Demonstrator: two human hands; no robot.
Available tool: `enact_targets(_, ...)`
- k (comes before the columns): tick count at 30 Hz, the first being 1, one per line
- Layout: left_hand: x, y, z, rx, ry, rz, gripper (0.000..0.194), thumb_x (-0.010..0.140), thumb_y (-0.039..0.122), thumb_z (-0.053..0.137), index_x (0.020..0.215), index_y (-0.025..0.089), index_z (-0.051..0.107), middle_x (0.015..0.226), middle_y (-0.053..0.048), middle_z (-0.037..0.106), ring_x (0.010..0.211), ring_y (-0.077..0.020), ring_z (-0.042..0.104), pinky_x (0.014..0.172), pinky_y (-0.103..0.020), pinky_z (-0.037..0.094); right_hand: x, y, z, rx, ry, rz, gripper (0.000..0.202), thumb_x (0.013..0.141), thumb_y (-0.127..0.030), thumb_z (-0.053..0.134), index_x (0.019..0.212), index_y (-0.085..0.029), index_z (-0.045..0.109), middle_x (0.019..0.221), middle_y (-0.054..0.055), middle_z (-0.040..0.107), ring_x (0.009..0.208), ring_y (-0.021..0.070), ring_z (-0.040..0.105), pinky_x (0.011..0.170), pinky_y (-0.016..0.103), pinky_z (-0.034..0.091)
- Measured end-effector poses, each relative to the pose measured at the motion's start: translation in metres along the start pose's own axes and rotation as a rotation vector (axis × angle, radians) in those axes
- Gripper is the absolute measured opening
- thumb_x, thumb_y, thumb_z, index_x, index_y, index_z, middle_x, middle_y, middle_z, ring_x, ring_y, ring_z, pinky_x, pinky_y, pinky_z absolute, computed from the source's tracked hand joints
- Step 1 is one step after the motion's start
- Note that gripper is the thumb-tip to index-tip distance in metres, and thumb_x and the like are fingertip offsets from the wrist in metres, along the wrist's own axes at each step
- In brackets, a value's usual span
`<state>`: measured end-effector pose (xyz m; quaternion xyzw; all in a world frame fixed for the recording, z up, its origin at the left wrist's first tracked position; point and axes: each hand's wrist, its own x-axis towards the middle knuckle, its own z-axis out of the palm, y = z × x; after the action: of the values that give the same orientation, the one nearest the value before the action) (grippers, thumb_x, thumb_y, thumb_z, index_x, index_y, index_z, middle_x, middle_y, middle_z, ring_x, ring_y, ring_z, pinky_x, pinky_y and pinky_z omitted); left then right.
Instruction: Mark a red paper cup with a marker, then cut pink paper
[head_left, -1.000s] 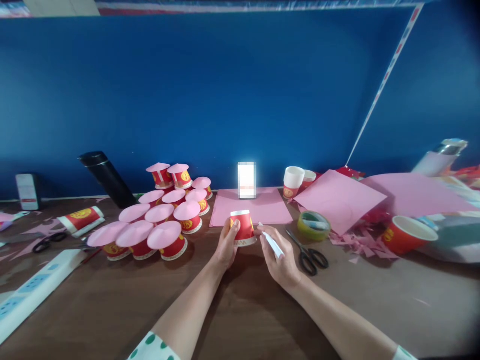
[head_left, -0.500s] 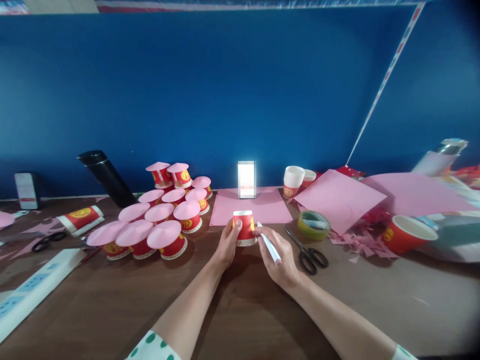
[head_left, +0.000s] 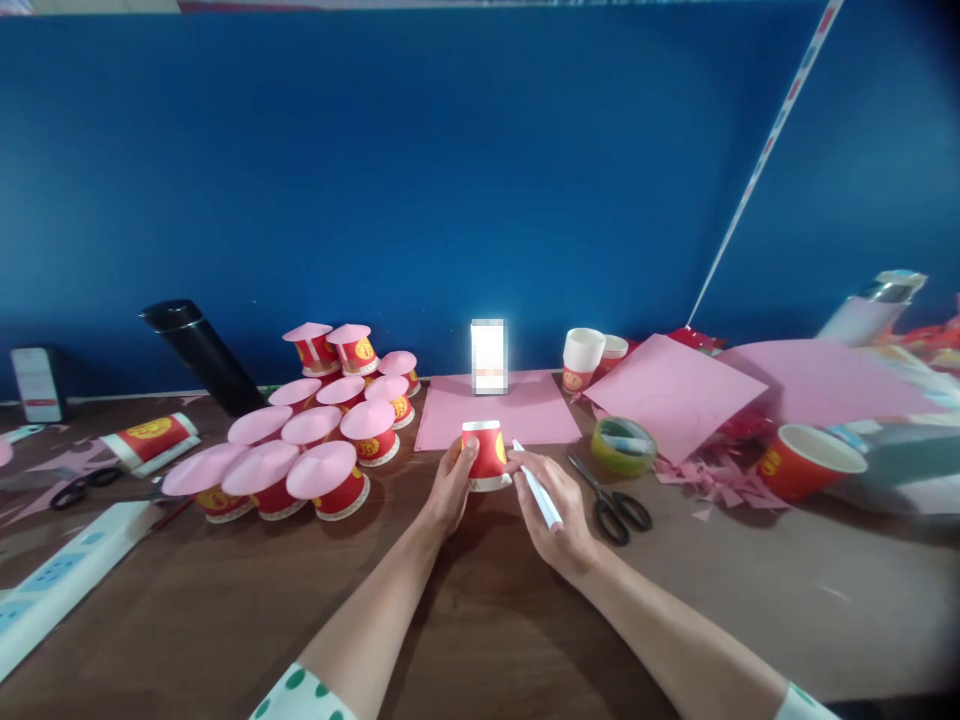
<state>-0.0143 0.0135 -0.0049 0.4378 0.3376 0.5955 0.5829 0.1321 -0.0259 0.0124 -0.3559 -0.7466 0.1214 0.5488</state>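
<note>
Within the left grip (head_left: 450, 493), closed around its left side, a tapered red-and-white paper cup (head_left: 487, 458) with yellow print, just beside it, in the right grip (head_left: 564, 510), curled closed, a slim white pen (head_left: 538, 488), over the brown counter (head_left: 465, 640)

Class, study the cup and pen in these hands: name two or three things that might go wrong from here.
The left hand holds the red cup by its side, so a hard squeeze might dent it. The right hand holds a white pen close to the cup; a slip might leave a stray mark. Scissors lie beside the right hand, which might knock them.
</note>
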Motion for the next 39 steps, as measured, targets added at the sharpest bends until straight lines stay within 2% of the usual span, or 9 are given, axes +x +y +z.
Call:
enact_targets(7,-0.0005,0.0025,0.0023,-0.01,0.02,-0.039,0.039,0.075,0.046,0.056,0.1,0.015,0.059,0.093,-0.008,0.066,0.083,-0.0213,0.061,0.076,-0.034,0.046,0.0023,-0.003,-0.0021,-0.01,0.009,-0.032,0.025,0.086,-0.018,0.041,0.107,-0.021,0.054,0.092,0.008,0.062,0.077,0.019,0.058,0.071,0.033,0.048)
enact_targets(11,0.0005,0.0014,0.002,-0.018,0.026,-0.04,0.039,0.075,0.044,0.057,0.098,0.014,0.06,0.093,-0.009,0.066,0.085,-0.022,0.061,0.078,-0.034,0.045,0.0019,-0.0025,-0.0024,-0.05,0.004,-0.01,0.027,0.084,-0.016,0.047,0.109,-0.022,0.056,0.097,0.008,0.062,0.083,0.0198,0.058,0.075,0.034,0.048)
enact_targets(16,0.0022,-0.0022,-0.0012,-0.032,0.043,-0.046,0.034,0.077,0.041,0.056,0.098,0.015,0.059,0.088,-0.008,0.065,0.081,-0.0196,0.06,0.072,-0.031,0.045,0.0026,-0.0042,-0.0053,-0.035,-0.008,-0.026,0.027,0.084,-0.016,0.046,0.109,-0.021,0.057,0.097,0.008,0.063,0.084,0.0199,0.057,0.075,0.035,0.048)
enact_targets(24,0.0021,-0.0006,-0.0004,-0.058,0.058,-0.051,0.031,0.075,0.042,0.058,0.094,0.018,0.059,0.077,-0.001,0.061,0.07,-0.0137,0.057,0.068,-0.027,0.044,0.0027,-0.0031,-0.0052,-0.03,0.011,-0.04,0.021,0.084,-0.014,0.046,0.101,-0.018,0.057,0.09,0.007,0.062,0.081,0.0184,0.058,0.072,0.032,0.048)
enact_targets(33,0.0042,-0.0063,-0.0012,-0.048,0.104,-0.042,0.03,0.074,0.043,0.059,0.087,0.016,0.059,0.079,-0.002,0.061,0.071,-0.0139,0.056,0.07,-0.027,0.044,-0.0023,-0.0034,-0.0032,-0.12,0.0,0.06,0.015,0.085,-0.02,0.044,0.096,-0.018,0.053,0.08,0.005,0.059,0.069,0.0153,0.058,0.065,0.027,0.047)
enact_targets(39,0.0023,-0.0039,0.0008,-0.019,0.074,-0.05,0.03,0.071,0.043,0.061,0.085,0.017,0.059,0.077,-0.001,0.06,0.068,-0.0131,0.055,0.066,-0.026,0.044,-0.0011,-0.0046,-0.0031,-0.144,-0.002,0.038,0.012,0.085,-0.021,0.044,0.089,-0.017,0.055,0.076,0.004,0.06,0.065,0.0145,0.057,0.062,0.025,0.046)
